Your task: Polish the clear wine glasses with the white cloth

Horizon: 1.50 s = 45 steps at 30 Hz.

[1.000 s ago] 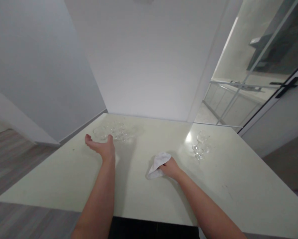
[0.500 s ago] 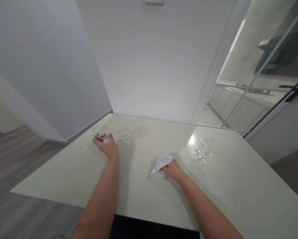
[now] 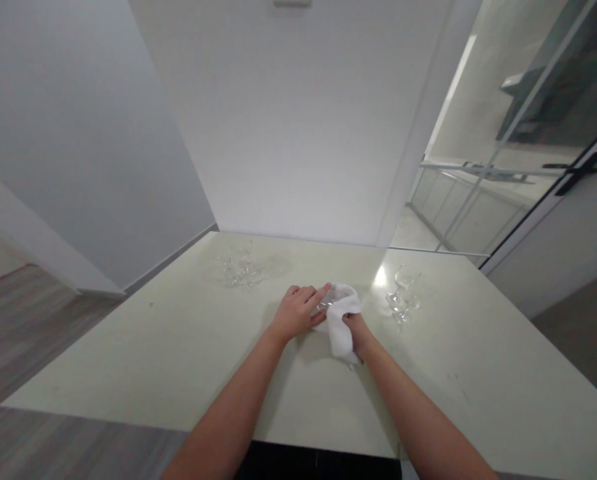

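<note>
Bringing a clear glass from the left side over to the white cloth. Holding the glass between thumb and fingers with the left hand. Pinching the cloth against the glass with the right hand. Working between the left glasses and right glasses on the surface.

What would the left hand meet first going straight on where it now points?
Beyond the clear glass it holds, the left hand would likely meet the white cloth first; exact depth is unclear.
</note>
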Available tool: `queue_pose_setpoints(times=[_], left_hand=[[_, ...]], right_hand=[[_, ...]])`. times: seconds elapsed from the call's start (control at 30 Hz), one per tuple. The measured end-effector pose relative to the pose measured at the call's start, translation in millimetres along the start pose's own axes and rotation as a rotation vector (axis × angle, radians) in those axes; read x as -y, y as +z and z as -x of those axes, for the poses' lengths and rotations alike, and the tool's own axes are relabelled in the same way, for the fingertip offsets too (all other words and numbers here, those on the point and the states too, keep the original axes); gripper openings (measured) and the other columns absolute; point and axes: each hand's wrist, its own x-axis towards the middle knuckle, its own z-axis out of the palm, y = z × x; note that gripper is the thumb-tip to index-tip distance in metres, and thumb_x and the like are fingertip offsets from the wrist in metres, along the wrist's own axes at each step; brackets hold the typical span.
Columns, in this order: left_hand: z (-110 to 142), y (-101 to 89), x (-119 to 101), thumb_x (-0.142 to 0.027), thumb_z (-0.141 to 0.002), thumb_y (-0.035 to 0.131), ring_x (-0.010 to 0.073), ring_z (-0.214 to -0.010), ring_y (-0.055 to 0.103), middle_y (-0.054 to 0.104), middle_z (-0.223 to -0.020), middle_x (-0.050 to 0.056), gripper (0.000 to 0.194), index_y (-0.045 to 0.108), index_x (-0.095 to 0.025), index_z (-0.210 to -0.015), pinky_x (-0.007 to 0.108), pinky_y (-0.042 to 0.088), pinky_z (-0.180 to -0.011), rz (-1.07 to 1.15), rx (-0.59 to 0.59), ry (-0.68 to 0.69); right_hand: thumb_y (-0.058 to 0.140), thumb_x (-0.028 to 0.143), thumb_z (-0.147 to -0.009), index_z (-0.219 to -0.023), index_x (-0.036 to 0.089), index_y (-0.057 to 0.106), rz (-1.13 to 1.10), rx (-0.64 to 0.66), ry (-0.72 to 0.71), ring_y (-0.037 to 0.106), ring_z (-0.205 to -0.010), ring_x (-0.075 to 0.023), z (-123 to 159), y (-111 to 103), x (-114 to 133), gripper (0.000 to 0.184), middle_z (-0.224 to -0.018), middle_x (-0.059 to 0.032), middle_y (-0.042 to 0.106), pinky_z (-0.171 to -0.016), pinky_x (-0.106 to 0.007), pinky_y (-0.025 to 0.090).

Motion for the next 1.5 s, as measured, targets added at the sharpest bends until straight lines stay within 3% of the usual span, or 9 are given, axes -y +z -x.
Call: queue_pose_setpoints(times=[0.17, 0.33, 0.53, 0.7, 0.83, 1.0, 1.1, 1.23, 1.5], left_hand=[[1, -1.2, 2, -0.024, -0.091, 0.051, 0.0212, -0.087, 0.059, 0.064, -0.097, 0.009, 0.059, 0.035, -0.019, -0.148, 0.036, 0.039, -0.081, 0.019, 0.175, 0.030], [5, -3.9, 7, -0.027, -0.089, 0.055, 0.0213, -0.087, 0.059, 0.064, -0.097, 0.009, 0.061, 0.037, -0.019, -0.146, 0.036, 0.040, -0.080, 0.084, 0.131, 0.009], [11, -2.4, 10, -0.026, -0.084, 0.059, 0.0195, -0.083, 0.059, 0.066, -0.093, 0.008, 0.020, 0.063, -0.017, -0.101, 0.031, 0.042, -0.074, 0.177, 0.058, -0.024], [12, 4.8, 8, -0.025, -0.075, 0.066, 0.0117, -0.061, 0.053, 0.060, -0.070, -0.001, 0.011, 0.059, -0.018, -0.079, 0.023, 0.038, -0.058, 0.480, 0.106, -0.293], [10, 8.3, 7, -0.030, -0.072, 0.068, 0.0108, -0.056, 0.051, 0.055, -0.060, -0.004, 0.016, 0.058, -0.018, -0.074, 0.021, 0.038, -0.054, 0.747, 0.219, -0.421], [8, 5.8, 3, -0.031, -0.075, 0.064, 0.0178, -0.076, 0.062, 0.069, -0.085, 0.005, 0.025, 0.065, -0.018, -0.097, 0.027, 0.046, -0.069, 0.482, 0.067, -0.229], [9, 5.8, -1, -0.030, -0.079, 0.060, 0.0191, -0.078, 0.063, 0.068, -0.083, 0.007, 0.020, 0.065, -0.019, -0.095, 0.028, 0.046, -0.069, 0.335, 0.001, -0.108], [11, 8.4, -1, -0.028, -0.080, 0.057, 0.0161, -0.069, 0.061, 0.064, -0.075, 0.004, 0.010, 0.061, -0.020, -0.080, 0.025, 0.043, -0.062, 0.348, 0.031, -0.098], [10, 6.4, 1, -0.030, -0.080, 0.057, 0.0168, -0.072, 0.061, 0.065, -0.078, 0.005, 0.012, 0.062, -0.019, -0.081, 0.025, 0.042, -0.064, 0.422, 0.069, -0.134]], right_hand=[[0.065, 0.029, -0.071, -0.076, 0.019, 0.062, 0.114, 0.016, -0.098, 0.060, -0.073, -0.0187, -3, 1, 9, 0.012, -0.072, -0.0020, 0.065, -0.070, -0.031, 0.053], [0.066, 0.031, -0.069, -0.086, 0.020, 0.064, 0.127, 0.024, -0.134, 0.062, -0.081, -0.0202, -3, 1, 11, 0.020, -0.085, -0.0030, 0.070, -0.081, -0.034, 0.053], [0.052, 0.038, -0.070, -0.082, 0.023, 0.064, 0.130, -0.072, 0.013, 0.064, -0.094, -0.0248, -8, -7, 2, 0.023, -0.086, -0.0056, 0.071, -0.097, -0.042, 0.046], [0.067, 0.033, -0.062, -0.077, 0.021, 0.063, 0.221, 0.068, -0.066, 0.063, -0.076, -0.0230, -4, -11, 0, 0.019, -0.079, -0.0034, 0.069, -0.081, -0.038, 0.053], [0.077, 0.031, -0.059, -0.103, 0.021, 0.065, 0.338, 0.000, -0.201, 0.063, -0.096, -0.0265, 1, -10, 1, 0.047, -0.104, -0.0075, 0.069, -0.096, -0.042, 0.047], [0.062, 0.031, -0.069, -0.097, 0.021, 0.066, 0.206, -0.107, -0.114, 0.065, -0.089, -0.0241, -6, -7, -2, 0.030, -0.088, -0.0047, 0.071, -0.096, -0.042, 0.047], [0.054, 0.033, -0.075, -0.091, 0.022, 0.068, 0.132, -0.145, -0.061, 0.065, -0.097, -0.0254, -12, -5, -4, 0.024, -0.085, -0.0048, 0.073, -0.099, -0.043, 0.046], [0.055, 0.032, -0.073, -0.086, 0.022, 0.068, 0.130, -0.110, -0.044, 0.064, -0.102, -0.0260, -12, -5, -7, 0.022, -0.089, -0.0048, 0.074, -0.100, -0.043, 0.046], [0.056, 0.030, -0.071, -0.087, 0.023, 0.069, 0.139, -0.113, -0.043, 0.063, -0.104, -0.0256, -12, -6, -8, 0.022, -0.095, -0.0051, 0.073, -0.101, -0.042, 0.046]])
